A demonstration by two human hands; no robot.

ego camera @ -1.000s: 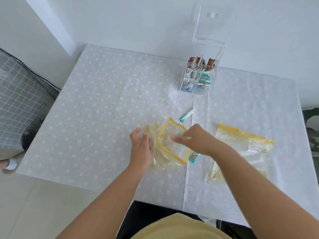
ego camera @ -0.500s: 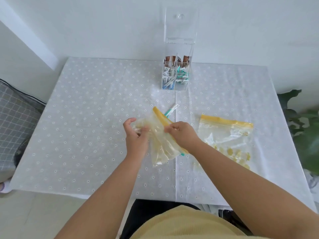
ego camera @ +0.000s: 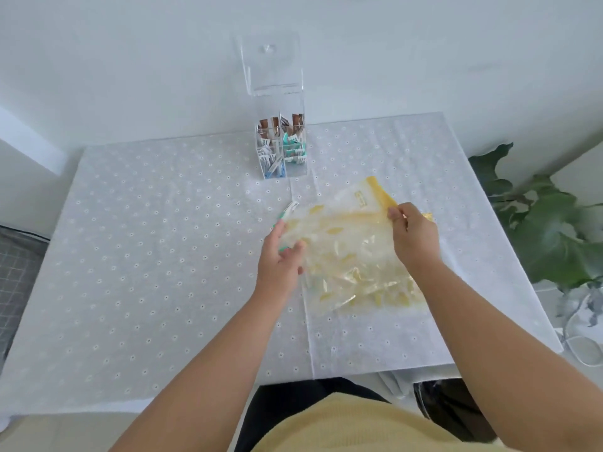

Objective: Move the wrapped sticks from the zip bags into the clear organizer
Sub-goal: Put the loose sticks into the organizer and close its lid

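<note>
While the clear organizer (ego camera: pixel 282 148) stands at upper centre of the frame with its lid tipped back and wrapped sticks already upright in its compartments, the work in hand sits lower, at centre right. Starting from the left, the left hand (ego camera: pixel 280 256) has its fingers curled on the near left edge of a zip bag (ego camera: pixel 346 243), with a flash of green under the thumb that may be a stick; I cannot tell whether it is inside or outside the plastic. Just above that hand, one loose wrapped stick (ego camera: pixel 288 208) lies on the tablecloth (ego camera: pixel 146 256), touching the bag's edge. Further right, the right hand (ego camera: pixel 412 233) pinches the yellow zip strip (ego camera: pixel 383 199) between thumb and fingertips. A second bag seems to lie beneath the held one, though the layers blur together.

To do this step well, I judge the left hand should anchor the bag flat while the right peels the strip open evenly, so the mouth gapes wide. Sticks slide in slick plastic, so tipping the bag gently toward the opening beats digging. The loose one should not be forgotten.

At far right a leafy plant (ego camera: pixel 548 230) crowds the table edge.
</note>
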